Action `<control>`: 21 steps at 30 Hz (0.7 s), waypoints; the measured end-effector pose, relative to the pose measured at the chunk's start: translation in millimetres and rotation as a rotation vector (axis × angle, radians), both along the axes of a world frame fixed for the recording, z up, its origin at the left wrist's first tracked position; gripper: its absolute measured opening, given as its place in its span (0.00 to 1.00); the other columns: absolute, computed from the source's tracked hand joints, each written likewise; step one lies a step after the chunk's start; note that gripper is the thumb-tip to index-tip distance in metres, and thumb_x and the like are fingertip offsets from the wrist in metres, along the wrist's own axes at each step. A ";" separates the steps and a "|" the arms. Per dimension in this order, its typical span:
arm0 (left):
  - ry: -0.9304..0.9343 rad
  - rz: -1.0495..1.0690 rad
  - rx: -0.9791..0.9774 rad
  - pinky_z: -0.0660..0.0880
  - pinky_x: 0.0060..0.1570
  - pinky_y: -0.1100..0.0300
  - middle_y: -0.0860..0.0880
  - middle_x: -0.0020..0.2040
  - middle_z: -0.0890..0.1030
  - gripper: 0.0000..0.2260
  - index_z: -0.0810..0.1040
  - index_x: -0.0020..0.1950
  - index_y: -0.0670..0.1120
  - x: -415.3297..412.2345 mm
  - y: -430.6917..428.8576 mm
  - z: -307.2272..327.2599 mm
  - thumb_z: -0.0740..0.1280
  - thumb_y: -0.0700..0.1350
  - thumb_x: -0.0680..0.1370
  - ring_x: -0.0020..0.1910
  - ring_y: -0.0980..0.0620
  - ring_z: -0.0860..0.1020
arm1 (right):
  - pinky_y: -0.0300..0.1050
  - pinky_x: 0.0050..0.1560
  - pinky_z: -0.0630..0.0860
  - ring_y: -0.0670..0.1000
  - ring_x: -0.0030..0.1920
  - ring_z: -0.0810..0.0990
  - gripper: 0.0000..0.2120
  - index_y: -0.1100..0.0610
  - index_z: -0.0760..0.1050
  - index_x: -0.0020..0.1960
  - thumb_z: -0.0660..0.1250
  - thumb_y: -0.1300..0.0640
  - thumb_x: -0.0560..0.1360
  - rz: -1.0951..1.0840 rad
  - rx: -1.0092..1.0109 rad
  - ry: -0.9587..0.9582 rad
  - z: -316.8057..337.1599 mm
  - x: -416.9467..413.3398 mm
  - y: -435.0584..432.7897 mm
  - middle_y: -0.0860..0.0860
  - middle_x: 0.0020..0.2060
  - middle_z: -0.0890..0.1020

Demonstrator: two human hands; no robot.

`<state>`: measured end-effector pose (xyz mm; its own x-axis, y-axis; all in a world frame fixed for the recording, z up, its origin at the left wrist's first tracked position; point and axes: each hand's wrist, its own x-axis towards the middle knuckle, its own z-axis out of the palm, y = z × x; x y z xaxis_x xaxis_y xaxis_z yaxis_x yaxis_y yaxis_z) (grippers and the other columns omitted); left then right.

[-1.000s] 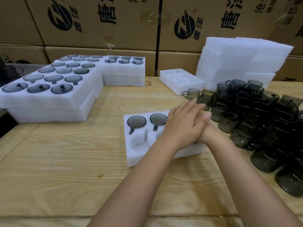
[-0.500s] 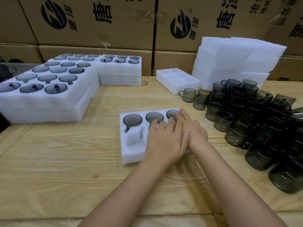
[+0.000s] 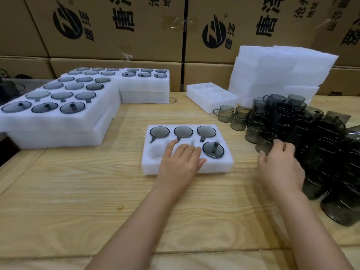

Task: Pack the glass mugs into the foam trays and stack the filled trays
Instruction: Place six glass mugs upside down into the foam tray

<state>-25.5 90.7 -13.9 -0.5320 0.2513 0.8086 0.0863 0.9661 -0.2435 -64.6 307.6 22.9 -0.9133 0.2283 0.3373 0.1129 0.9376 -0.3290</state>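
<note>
Filling the tray: left hand lies flat, fingers straight, holding nothing, on the foam tray at 12 o'clock. Four mugs are in, two near pockets empty. Right hand at 2 o'clock curls round a mug at the pile's edge. Next, I'd guess: lift it clear and seat it in a free pocket. Filled trays are stacked at 10.

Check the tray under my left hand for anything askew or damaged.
Nothing stands out. Four mugs sit level in the foam tray, like those in the filled trays. The front-left pocket is simply unfilled.
</note>
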 end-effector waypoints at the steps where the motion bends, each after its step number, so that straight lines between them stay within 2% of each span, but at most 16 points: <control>1: -0.007 -0.011 0.020 0.76 0.56 0.50 0.50 0.41 0.83 0.18 0.84 0.47 0.45 0.5 1.3 -0.1 0.56 0.50 0.82 0.43 0.50 0.82 | 0.53 0.44 0.70 0.67 0.53 0.75 0.19 0.62 0.64 0.66 0.58 0.54 0.79 -0.027 0.025 -0.071 -0.1 -2.0 1.8 0.62 0.62 0.68; 4: -0.025 -0.074 0.080 0.74 0.59 0.48 0.49 0.44 0.83 0.15 0.83 0.49 0.43 3.0 0.7 -1.2 0.59 0.48 0.79 0.45 0.49 0.82 | 0.52 0.44 0.68 0.67 0.54 0.75 0.18 0.62 0.66 0.65 0.58 0.54 0.79 -0.041 0.049 -0.160 -5.3 -6.1 2.2 0.62 0.61 0.70; 9: -0.029 -0.203 0.134 0.73 0.60 0.46 0.47 0.48 0.83 0.13 0.83 0.51 0.42 4.7 2.3 -0.3 0.61 0.45 0.77 0.48 0.47 0.81 | 0.50 0.42 0.67 0.65 0.52 0.76 0.16 0.59 0.69 0.64 0.59 0.54 0.79 -0.012 0.095 -0.102 -9.9 -5.2 -6.1 0.59 0.58 0.73; 14: 0.004 -0.292 0.097 0.73 0.60 0.46 0.47 0.50 0.83 0.11 0.83 0.51 0.42 5.0 8.0 0.0 0.64 0.42 0.74 0.50 0.47 0.81 | 0.47 0.39 0.65 0.62 0.51 0.77 0.16 0.54 0.69 0.64 0.60 0.54 0.78 0.112 0.098 -0.010 -17.8 7.1 -23.6 0.54 0.57 0.77; 21: 0.060 -0.266 0.240 0.72 0.60 0.47 0.47 0.48 0.83 0.11 0.83 0.52 0.40 5.6 3.1 1.5 0.63 0.40 0.74 0.48 0.47 0.81 | 0.46 0.36 0.63 0.60 0.46 0.76 0.04 0.55 0.71 0.48 0.62 0.56 0.76 0.147 0.105 0.003 -17.2 9.9 -26.2 0.55 0.48 0.78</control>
